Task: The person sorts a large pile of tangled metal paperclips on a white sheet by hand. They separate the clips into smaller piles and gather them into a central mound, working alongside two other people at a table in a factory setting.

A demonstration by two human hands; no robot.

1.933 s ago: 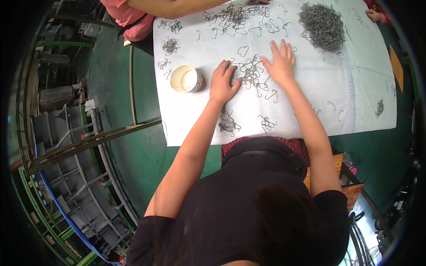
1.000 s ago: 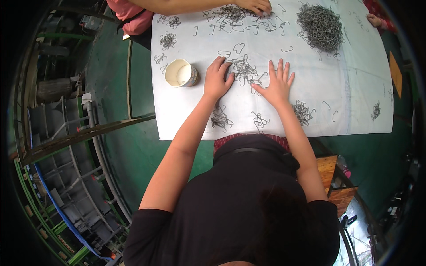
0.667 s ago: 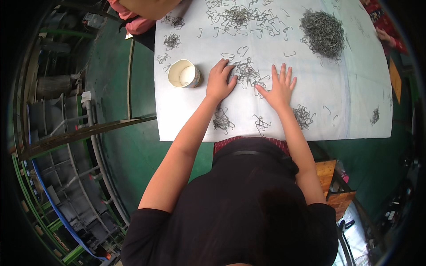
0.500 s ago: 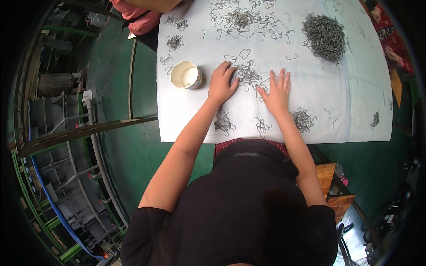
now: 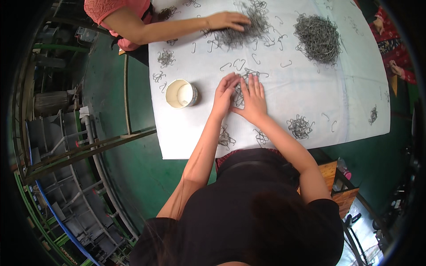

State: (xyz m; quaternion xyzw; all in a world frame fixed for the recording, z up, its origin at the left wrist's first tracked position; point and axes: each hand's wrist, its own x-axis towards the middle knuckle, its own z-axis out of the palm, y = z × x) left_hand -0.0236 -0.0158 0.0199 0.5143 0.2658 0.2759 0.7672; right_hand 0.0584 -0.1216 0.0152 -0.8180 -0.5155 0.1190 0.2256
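Observation:
A small pile of grey wire hooks (image 5: 238, 98) lies on the white-covered table (image 5: 284, 91), between my two hands. My left hand (image 5: 223, 98) rests along the pile's left side with its fingers slightly bent and grips nothing. On the pile's right side, my right hand (image 5: 253, 101) lies flat with its fingers stretched forward, partly covering hooks. Several loose hooks (image 5: 239, 64) lie just beyond my fingertips. Smaller heaps of hooks (image 5: 300, 127) sit near the table's front edge, and another is partly behind my left forearm.
A white paper cup (image 5: 181, 94) stands left of my left hand. Toward the far right is a large heap of hooks (image 5: 317, 39). A co-worker's hand (image 5: 228, 20) reaches from the far left over a blurred pile. Another person's hands (image 5: 395, 68) show at the right edge.
My hands have come closer together around the pile, the right moving left. The co-worker's arm has reached in over the far hooks. The view has shifted slightly.

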